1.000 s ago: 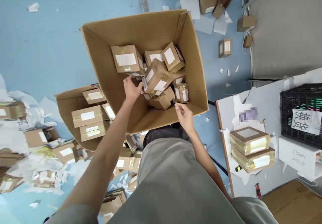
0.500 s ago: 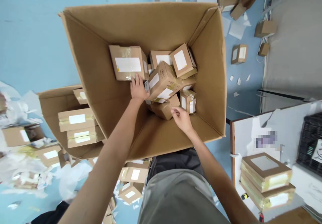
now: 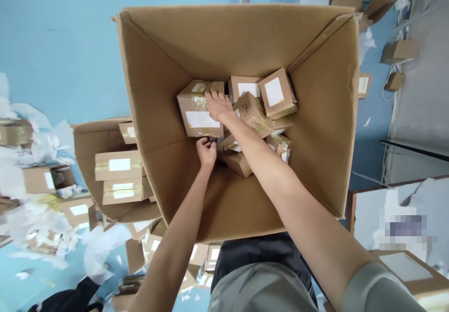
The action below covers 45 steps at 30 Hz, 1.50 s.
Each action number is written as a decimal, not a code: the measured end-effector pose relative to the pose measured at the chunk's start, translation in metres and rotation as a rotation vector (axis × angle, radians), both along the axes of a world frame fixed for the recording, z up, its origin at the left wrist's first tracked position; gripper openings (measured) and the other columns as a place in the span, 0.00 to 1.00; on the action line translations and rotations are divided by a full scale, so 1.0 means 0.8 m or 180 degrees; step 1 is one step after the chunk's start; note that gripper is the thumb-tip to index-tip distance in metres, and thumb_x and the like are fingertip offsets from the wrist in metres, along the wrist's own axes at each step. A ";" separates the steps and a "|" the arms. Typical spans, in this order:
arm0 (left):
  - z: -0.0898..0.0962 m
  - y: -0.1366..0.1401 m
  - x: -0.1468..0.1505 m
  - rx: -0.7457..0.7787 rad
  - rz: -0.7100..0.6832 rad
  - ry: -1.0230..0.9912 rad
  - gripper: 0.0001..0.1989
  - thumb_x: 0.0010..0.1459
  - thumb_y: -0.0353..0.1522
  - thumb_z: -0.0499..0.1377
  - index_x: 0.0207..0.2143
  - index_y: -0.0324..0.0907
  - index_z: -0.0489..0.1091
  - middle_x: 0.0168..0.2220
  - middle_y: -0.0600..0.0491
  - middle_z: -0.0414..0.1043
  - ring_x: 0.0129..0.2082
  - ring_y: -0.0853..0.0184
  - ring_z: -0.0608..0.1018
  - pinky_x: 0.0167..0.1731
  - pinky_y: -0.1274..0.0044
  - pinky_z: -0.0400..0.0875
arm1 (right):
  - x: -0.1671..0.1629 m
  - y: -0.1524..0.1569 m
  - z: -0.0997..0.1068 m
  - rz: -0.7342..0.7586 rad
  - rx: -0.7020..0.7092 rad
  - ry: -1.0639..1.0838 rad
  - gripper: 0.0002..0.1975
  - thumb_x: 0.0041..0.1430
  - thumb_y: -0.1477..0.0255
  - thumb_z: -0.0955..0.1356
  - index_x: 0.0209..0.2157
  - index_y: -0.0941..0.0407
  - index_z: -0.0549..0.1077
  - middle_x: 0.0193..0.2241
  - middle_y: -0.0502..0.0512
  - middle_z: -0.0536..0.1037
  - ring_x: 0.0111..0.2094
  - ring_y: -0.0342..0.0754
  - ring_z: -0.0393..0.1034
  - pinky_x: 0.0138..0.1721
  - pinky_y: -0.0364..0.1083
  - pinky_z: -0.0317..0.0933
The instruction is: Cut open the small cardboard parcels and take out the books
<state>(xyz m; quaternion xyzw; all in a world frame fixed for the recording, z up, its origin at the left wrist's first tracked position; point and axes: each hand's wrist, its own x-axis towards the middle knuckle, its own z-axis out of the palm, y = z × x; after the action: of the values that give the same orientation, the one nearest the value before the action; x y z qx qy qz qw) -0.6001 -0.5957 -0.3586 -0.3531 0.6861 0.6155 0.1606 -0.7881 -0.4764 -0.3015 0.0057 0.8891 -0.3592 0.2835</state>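
Note:
A taped cardboard box point(image 3: 189, 104) with a white label lies at the left inside a large open carton point(image 3: 150, 87). My right hand point(image 3: 219, 105) rests on this box's right part, its fingers stretched out over the tape. Below the box's lower right edge is my left hand point(image 3: 206, 154), its fingers curled in; whatever they hold is hidden. Right of the hands, a box with handwriting point(image 3: 253, 112) leans among other parcels, partly covered by my right forearm. A labelled box point(image 3: 275, 91) sits tilted at the pile's upper right, and a smaller taped box point(image 3: 280, 144) is below.
Another open carton point(image 3: 82, 153) with stacked labelled boxes point(image 3: 118, 166) stands at the left. Paper scraps and packaging point(image 3: 52, 218) litter the blue floor. A table point(image 3: 368, 209) holding a box point(image 3: 407, 267) is at the lower right. A person's dark sleeve point(image 3: 70, 298) shows at the lower left.
My right hand has moved up and left from the pile onto the left box. My left hand has moved down to its lower edge. The box is tilted differently, and the view has shifted.

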 end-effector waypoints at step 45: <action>0.484 0.537 0.683 0.3055 -0.4794 -0.2831 0.13 0.44 0.26 0.78 0.27 0.41 0.77 0.34 0.51 0.84 0.49 0.57 0.89 0.78 0.58 0.71 | 1.104 0.373 0.602 -0.4737 0.3880 0.0997 0.25 0.83 0.60 0.67 0.74 0.50 0.75 0.71 0.66 0.78 0.73 0.69 0.70 0.71 0.71 0.71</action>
<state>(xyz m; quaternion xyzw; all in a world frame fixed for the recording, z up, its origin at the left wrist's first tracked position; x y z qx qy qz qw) -0.0540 -0.1658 0.0287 0.0780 0.2872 0.3770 0.8771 0.0952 -0.1777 0.1798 0.6639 0.7193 0.0786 -0.1890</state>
